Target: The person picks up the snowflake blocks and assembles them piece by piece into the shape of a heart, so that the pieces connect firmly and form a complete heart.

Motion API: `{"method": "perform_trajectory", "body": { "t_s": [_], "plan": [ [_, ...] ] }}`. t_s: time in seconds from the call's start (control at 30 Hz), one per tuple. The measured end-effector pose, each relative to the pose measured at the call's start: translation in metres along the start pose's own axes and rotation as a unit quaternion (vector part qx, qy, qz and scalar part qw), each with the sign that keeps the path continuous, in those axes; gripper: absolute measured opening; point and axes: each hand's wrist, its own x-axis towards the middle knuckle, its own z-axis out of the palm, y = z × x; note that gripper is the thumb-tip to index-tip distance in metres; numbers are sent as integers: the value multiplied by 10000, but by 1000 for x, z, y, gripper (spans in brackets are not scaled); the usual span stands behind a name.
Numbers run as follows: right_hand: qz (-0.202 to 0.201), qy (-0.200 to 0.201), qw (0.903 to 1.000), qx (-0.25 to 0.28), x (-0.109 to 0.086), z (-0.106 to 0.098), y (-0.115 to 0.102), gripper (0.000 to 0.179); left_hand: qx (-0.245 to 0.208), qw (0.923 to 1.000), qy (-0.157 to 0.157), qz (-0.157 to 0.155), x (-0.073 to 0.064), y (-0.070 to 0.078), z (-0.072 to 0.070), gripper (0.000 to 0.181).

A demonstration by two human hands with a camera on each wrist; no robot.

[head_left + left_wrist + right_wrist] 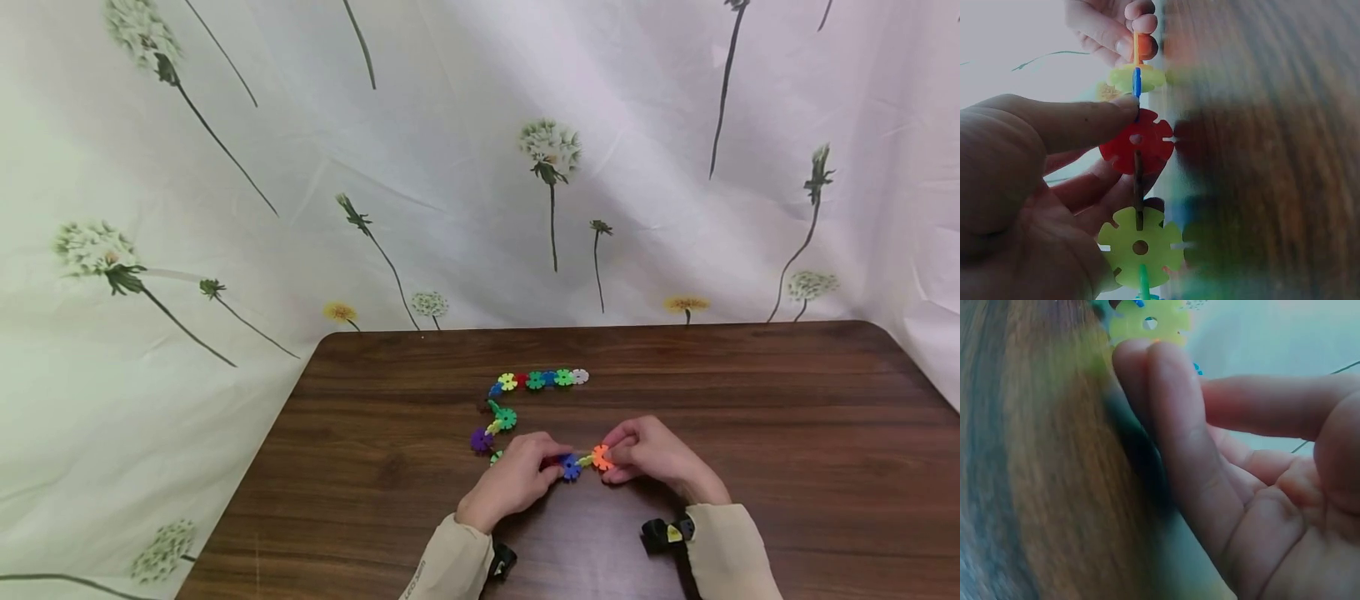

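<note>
Notched plastic discs, slotted edge to edge, form a winding chain on the table. With thumb and fingers, my left hand pinches the chain at a blue disc. Just behind it in the left wrist view is a red disc, then a yellow-green disc. An orange disc is pinched in my right hand at the chain's right end. Between the blue and orange ones sits a yellow disc. My left hand hides part of the chain in the head view.
The chain bends back past a purple disc and a green disc, ending at a white disc. All this lies on a dark wooden table. Behind hangs a white cloth with printed flowers.
</note>
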Motion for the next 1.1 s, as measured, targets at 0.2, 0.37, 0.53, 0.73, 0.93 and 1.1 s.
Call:
{"method": "perform_trajectory", "body": {
  "t_s": [0.2,0.37,0.53,0.73,0.93,1.1],
  "plan": [
    [77,-18,9998,166,1,-1,2,25,-9,9998,-145,-157,-2,2,-1,33],
    [67,-83,9997,200,2,-1,4,26,174,9991,-207,-338,-4,5,-1,38],
    [19,-136,9997,225,4,1,5,27,272,9991,-192,-258,-3,3,-1,37],
    [-46,-130,9997,194,3,4,3,25,353,9989,-297,6,-2,2,-1,36],
    [-103,-84,9998,140,3,6,1,24,737,9961,-436,222,-2,2,-1,36],
    [-190,-77,9998,-9,3,7,0,23,877,9945,-478,307,-2,3,-1,35]
  ]
}}
